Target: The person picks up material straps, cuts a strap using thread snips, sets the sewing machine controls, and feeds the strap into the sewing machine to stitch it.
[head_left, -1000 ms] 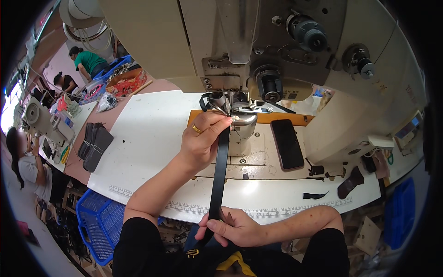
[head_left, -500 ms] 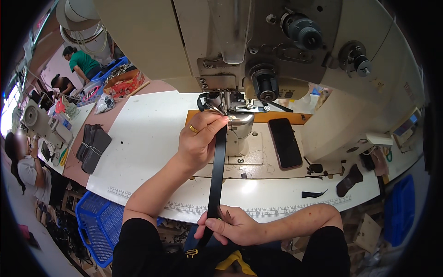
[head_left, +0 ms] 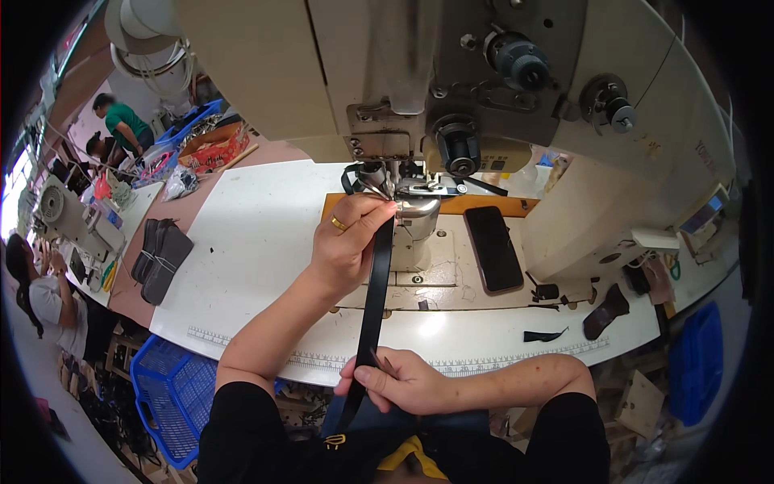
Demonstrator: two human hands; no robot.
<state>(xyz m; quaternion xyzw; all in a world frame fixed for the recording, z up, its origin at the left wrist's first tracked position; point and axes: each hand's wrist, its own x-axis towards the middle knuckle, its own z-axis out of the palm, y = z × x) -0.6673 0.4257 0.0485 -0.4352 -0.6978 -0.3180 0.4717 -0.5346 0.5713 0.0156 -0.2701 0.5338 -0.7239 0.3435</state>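
Note:
A long black strap (head_left: 373,302) runs from under the sewing machine's needle area (head_left: 393,173) down toward my lap. My left hand (head_left: 348,238), with a gold ring, pinches the strap's upper part between thumb and fingers close beside the presser foot. Lower down, past the table's front edge, my right hand (head_left: 403,381) is closed round the strap. A small dark pointed tool (head_left: 385,362) also sticks out of that hand; its kind is unclear. Below the right hand the strap's tail hangs over my lap.
A black phone (head_left: 493,248) lies right of the machine's arm. Bundled dark pieces (head_left: 160,262) sit at the left. Dark scraps (head_left: 606,313) lie at the right. A ruler strip (head_left: 484,365) follows the front edge. Blue baskets (head_left: 171,395) stand below; other people work at far left.
My right hand has shifted slightly up and left along the strap. My left hand stays by the presser foot. At far left, a person in green has straightened a little.

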